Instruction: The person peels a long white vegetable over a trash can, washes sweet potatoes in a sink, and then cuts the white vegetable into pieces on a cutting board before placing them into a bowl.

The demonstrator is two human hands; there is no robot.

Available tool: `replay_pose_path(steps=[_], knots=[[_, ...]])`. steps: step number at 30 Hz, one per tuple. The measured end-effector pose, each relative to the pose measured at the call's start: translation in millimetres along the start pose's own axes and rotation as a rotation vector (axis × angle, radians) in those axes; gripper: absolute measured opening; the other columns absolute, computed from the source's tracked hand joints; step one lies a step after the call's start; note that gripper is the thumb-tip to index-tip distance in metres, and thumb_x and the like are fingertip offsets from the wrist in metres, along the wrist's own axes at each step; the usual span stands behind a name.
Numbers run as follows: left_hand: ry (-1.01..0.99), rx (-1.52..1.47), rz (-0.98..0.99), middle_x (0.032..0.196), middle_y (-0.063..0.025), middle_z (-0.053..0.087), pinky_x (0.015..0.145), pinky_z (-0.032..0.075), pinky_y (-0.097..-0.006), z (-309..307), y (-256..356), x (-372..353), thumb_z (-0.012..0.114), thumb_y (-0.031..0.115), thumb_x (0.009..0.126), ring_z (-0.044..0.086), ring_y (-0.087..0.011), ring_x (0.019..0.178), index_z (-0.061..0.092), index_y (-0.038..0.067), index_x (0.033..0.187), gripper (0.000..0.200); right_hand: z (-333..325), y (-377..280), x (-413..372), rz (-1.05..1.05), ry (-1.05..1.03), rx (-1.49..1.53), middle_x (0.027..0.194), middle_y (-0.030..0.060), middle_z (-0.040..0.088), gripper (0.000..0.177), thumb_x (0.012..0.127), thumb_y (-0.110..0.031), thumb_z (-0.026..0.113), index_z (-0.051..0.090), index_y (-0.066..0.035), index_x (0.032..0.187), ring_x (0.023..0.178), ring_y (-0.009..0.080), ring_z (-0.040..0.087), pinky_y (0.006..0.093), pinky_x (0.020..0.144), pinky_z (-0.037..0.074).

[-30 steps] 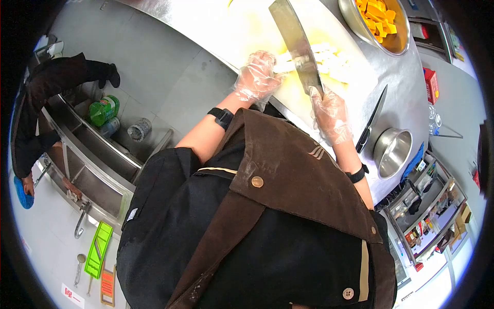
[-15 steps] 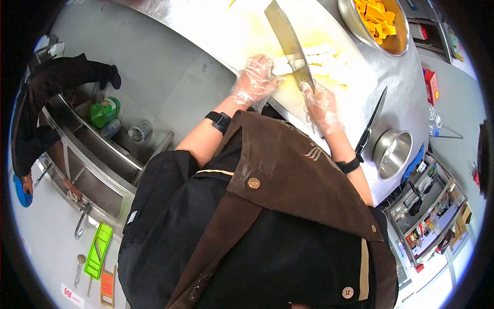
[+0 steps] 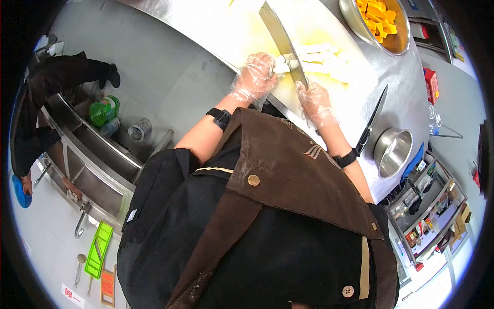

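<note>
My right hand [image 3: 315, 101], in a clear plastic glove, is closed round the handle end of a broad kitchen knife [image 3: 278, 35]. The blade points away from me over a white cutting board [image 3: 350, 62]. My left hand [image 3: 257, 73], gloved the same way, has its fingers curled against a pale whitish food piece [image 3: 280, 65], whose kind I cannot make out. This piece lies just left of the blade. Right of the blade lie several cut pale pieces [image 3: 324, 61], washed out by glare. A little of the pale food sticks to the blade's side.
A steel bowl [image 3: 354, 26] of orange chunks [image 3: 378, 18] stands at the back right. A second, black-handled knife [image 3: 374, 114] lies right of the board, beside a small steel bowl [image 3: 393, 153]. At the far left another person [image 3: 43, 98] is by the sinks [image 3: 92, 190].
The knife and my right hand have shifted a little left, towards my left hand. The pale piece between them shows shorter. My left hand stays nearly in place.
</note>
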State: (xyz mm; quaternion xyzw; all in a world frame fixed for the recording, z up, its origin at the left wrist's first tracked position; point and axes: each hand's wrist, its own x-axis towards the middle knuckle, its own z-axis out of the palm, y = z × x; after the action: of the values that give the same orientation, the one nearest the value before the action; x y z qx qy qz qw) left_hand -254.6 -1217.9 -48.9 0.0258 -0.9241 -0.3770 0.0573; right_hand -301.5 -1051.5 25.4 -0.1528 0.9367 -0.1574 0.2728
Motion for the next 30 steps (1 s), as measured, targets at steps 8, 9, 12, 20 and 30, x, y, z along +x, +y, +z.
replay_pose_path(steps=[8, 9, 12, 20, 30], knots=[[0.122, -0.045, -0.030, 0.082, -0.0139, 0.056, 0.071, 0.044, -0.0401, -10.6, -5.0, -9.9, 0.064, 0.021, 0.075, 0.054, -0.0331, 0.077, 0.055, 0.004, 0.081, 0.020, -33.9, -14.2, -33.8, 0.169, -0.021, 0.253, 0.083, 0.0233, 0.061, 0.029, 0.087, -0.026, 0.050, 0.060, -0.005, 0.104, 0.079, 0.0383, 0.059, 0.0423, 0.070, 0.047], [0.124, -0.045, -0.028, 0.082, -0.0139, 0.056, 0.071, 0.044, -0.0401, -11.8, -4.6, -9.5, 0.064, 0.021, 0.075, 0.054, -0.0331, 0.077, 0.055, 0.004, 0.081, 0.020, -36.5, -15.6, -36.6, 0.135, -0.012, 0.226, 0.084, 0.0236, 0.061, 0.029, 0.087, -0.026, 0.050, 0.060, -0.005, 0.104, 0.080, 0.0385, 0.059, 0.0426, 0.071, 0.047], [-0.072, 0.048, -0.078, 0.084, -0.0155, 0.058, 0.077, 0.045, -0.0394, -16.4, -2.0, -9.4, 0.057, 0.024, 0.076, 0.056, -0.0312, 0.083, 0.057, 0.003, 0.081, 0.022, -33.6, -19.7, -31.4, 0.081, -0.029, 0.111, 0.086, 0.0241, 0.061, 0.029, 0.087, -0.026, 0.049, 0.060, -0.005, 0.104, 0.082, 0.0392, 0.059, 0.0436, 0.073, 0.046], [-0.069, 0.083, 0.028, 0.084, -0.0141, 0.057, 0.076, 0.045, -0.0402, -17.4, 6.0, -4.3, 0.059, 0.020, 0.076, 0.055, -0.0312, 0.084, 0.057, 0.004, 0.079, 0.017, 1.3, 5.8, -10.2, -0.115, 0.095, 0.127, 0.066, 0.0187, 0.060, 0.028, 0.088, -0.026, 0.052, 0.060, -0.002, 0.099, 0.057, 0.0302, 0.059, 0.0394, 0.057, 0.046], [-0.043, 0.030, -0.019, 0.075, -0.0147, 0.056, 0.073, 0.045, -0.0400, -22.4, -14.3, -21.8, 0.058, 0.024, 0.076, 0.055, -0.0308, 0.078, 0.056, 0.003, 0.073, 0.021, -24.1, -21.0, -36.7, -0.009, 0.052, 0.141, 0.071, 0.0189, 0.060, 0.031, 0.088, -0.027, 0.053, 0.060, -0.003, 0.107, 0.064, 0.0278, 0.060, 0.0377, 0.060, 0.046]])
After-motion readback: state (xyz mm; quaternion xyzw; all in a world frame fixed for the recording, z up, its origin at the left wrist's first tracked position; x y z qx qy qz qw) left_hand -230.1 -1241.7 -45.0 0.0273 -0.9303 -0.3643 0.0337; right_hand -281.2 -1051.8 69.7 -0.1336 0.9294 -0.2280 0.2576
